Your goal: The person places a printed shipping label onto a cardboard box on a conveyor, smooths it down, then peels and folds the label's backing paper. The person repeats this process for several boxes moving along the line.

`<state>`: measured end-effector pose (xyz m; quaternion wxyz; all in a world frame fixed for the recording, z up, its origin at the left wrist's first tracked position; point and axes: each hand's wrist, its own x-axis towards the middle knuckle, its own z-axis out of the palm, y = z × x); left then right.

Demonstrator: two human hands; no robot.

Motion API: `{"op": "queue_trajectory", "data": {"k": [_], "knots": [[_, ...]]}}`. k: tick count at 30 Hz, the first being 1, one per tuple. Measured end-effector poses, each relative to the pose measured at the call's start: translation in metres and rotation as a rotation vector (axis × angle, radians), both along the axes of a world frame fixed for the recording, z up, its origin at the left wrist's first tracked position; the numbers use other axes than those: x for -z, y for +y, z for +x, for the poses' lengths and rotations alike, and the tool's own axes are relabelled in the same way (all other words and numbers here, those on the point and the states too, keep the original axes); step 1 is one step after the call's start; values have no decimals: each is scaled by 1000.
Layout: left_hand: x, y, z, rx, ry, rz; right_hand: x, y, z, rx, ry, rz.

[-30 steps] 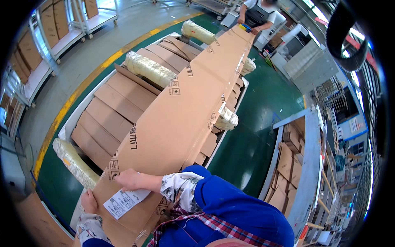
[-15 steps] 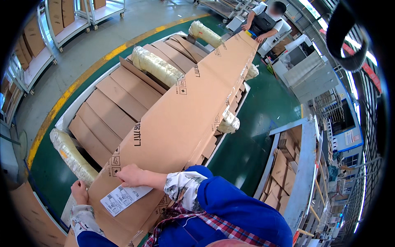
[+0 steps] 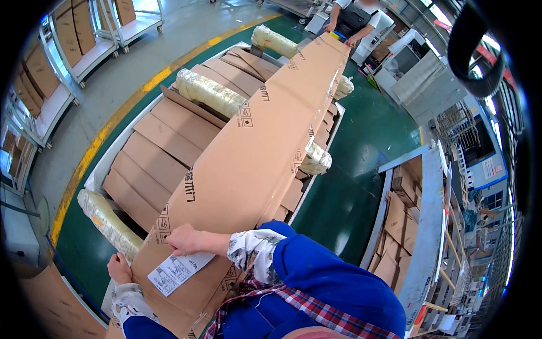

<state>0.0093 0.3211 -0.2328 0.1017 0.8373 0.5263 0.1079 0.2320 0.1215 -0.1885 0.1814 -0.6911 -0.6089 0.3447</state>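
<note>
A long cardboard package (image 3: 243, 164) runs away from me across wrapped padded supports (image 3: 209, 93), with folded cardboard (image 3: 159, 135) beneath. My left hand (image 3: 120, 268) is closed on the package's near left edge. My right hand (image 3: 186, 242) lies on the package at the top of a white label (image 3: 172, 272), fingers curled; whether they pinch anything is hidden. At the far end a co-worker (image 3: 354, 20) has both hands on the package, beside a small yellow and blue object (image 3: 336, 35).
Wheeled racks (image 3: 68, 39) of upright boards stand left beyond the yellow line. A metal bin (image 3: 429, 198) holding cardboard is at my right, with grey machinery (image 3: 409, 85) behind it. A cardboard panel (image 3: 56, 299) leans at the lower left, near a hose.
My hands stay at the label and left edge, with the fingers shifting slightly. The view has swayed a little; the package shows no clear movement.
</note>
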Motion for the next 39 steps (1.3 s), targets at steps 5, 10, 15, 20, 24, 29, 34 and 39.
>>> {"op": "queue_trajectory", "data": {"k": [5, 10, 15, 20, 24, 29, 34, 39], "knots": [[-13, -10, 3, -193, 89, 28, -6, 2, 2, -66, 16, -12], [-12, -24, 2, -351, 61, -101, -28, -2, 7, -93, -6, -39], [-15, -42, 5, -396, 68, -171, -10, 1, 4, -67, 0, -26], [-17, -35, 3, -332, -24, -245, 5, 2, 4, -23, 37, -14], [-29, -35, 10, -348, -6, -320, -1, 1, 6, -8, 38, -33], [-20, -33, 6, -398, 30, -281, -6, 1, 6, 43, 28, -8], [-32, -40, 15, -392, 40, -282, -6, -1, 8, -2, 12, -8], [-31, -38, 12, -416, 62, -266, -16, -1, 5, 0, 44, -45]]}}
